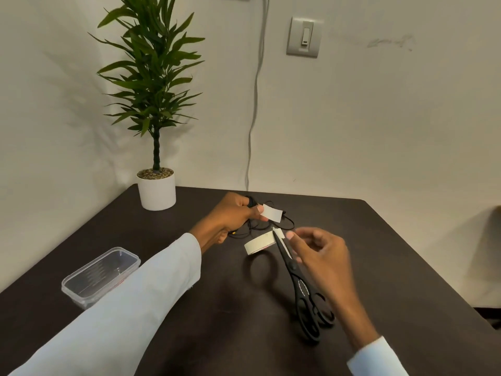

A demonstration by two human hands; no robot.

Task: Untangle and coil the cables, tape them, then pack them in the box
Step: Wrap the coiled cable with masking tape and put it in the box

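So there's a dark brown tabletop sitting pushed into the corner of a plain off-white room, with a wall switch and a grey cord running down the wall behind it. A potted plant in a white pot is standing at the far left corner. Over on the left side of the tabletop a clear plastic box is sitting with its lid off, and as far as I can see nothing is lying inside it; the left sleeve is crossing just in front of it. The left hand is holding a bundle of thin black cables, fingers curled round it, and its thumb and fingertip are pinching a short cut piece of white tape that is sticking out to the right. The cable loops are trailing down onto the tabletop just beyond the tape roll, which is lying near the middle, well apart from the box. Black scissors are lying on the tabletop with the blade tips touching or overlapping the roll's right edge. The right hand is hovering just over the scissor blades, a bit blurred, its grip looking loose with fingers relaxed and nothing in it.
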